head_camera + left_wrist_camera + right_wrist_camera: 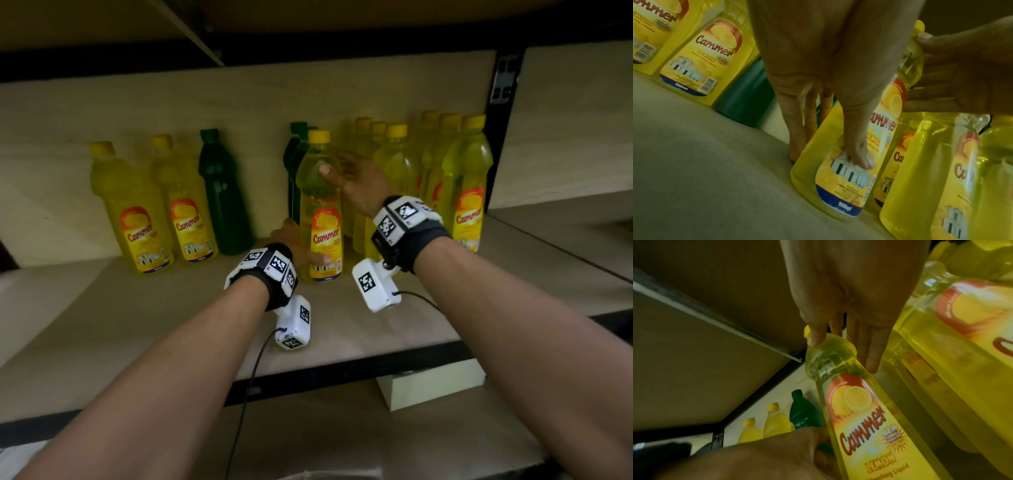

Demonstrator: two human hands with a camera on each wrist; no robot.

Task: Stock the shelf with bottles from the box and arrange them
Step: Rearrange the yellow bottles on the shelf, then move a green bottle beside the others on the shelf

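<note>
Currently | shelf part-stocked, yellow and green bottles along back edge | lemon dishwashing-liquid bottle upright mid-shelf: left hand grips base, right hand pinches shoulder | alignment pending.

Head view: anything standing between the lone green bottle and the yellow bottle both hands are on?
No bottle: bare shelf and back panel between the lone green bottle and the held yellow bottle. Only the left hand reaches in. Head view shows it.

White block under shelf edge
</note>
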